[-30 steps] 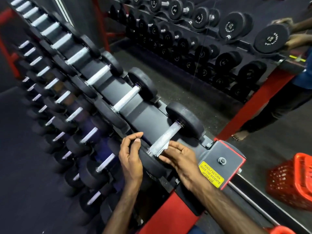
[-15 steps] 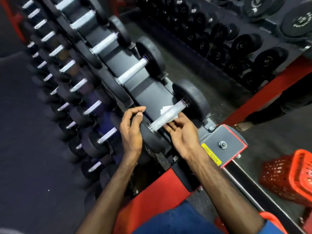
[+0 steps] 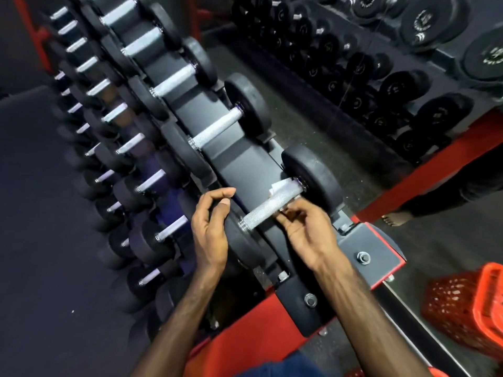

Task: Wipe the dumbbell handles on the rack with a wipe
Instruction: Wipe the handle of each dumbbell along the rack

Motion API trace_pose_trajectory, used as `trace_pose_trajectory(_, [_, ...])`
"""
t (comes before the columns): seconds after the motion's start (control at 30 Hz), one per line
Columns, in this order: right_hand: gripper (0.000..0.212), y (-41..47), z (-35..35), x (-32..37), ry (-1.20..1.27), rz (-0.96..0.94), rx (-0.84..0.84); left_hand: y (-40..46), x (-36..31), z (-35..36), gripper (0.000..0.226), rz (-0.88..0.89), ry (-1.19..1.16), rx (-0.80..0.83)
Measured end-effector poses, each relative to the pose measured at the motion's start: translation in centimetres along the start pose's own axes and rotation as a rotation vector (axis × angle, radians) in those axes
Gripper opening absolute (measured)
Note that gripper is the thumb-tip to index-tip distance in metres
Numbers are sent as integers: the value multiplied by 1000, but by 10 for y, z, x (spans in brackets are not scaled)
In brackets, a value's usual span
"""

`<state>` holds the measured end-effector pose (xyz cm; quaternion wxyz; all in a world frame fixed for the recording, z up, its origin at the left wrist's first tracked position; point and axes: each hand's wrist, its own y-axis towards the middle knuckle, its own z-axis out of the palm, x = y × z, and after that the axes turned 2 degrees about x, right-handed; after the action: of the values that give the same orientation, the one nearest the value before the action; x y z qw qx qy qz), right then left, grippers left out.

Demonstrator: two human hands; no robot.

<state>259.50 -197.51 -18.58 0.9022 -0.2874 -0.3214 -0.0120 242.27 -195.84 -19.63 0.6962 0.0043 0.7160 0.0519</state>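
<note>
Right hand (image 3: 304, 229) pinches the wipe (image 3: 280, 187) under the nearest dumbbell handle (image 3: 269, 206), mid-wipe; left hand (image 3: 211, 227) hovers beside it, loosely curled, empty. Next: the neighbouring handle (image 3: 217, 130) beyond.

A white wipe (image 3: 280, 187) wraps the far end of a knurled silver dumbbell handle (image 3: 268, 206), lying slantwise on the black rack (image 3: 239, 161) between black weight heads
</note>
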Motion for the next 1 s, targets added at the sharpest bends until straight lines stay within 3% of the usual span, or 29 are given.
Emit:
trace_pose_trajectory(0.1, [34,-18,2,-17,-193,118,111,-1,2,0,26,3,-14,3])
trace_pose_trajectory(0.27, [30,-7,2,-8,13,-1,18,-1,2,0,27,-6,-18,-9])
trace_pose_trajectory(0.4, [47,-11,1,-21,-68,86,131,-2,4,0,27,-2,-29,-2])
trace_pose_trajectory(0.53, [20,-2,12,-9,114,46,94,-1,4,0,27,-10,-29,-5])
trace_pose_trajectory(0.83, [13,9,38,-17,3,45,-25,-1,2,0,27,-9,-26,4])
trace_pose_trajectory(1.0, [14,18,28,-5,75,-31,-45,-1,1,1,27,-8,-37,-19])
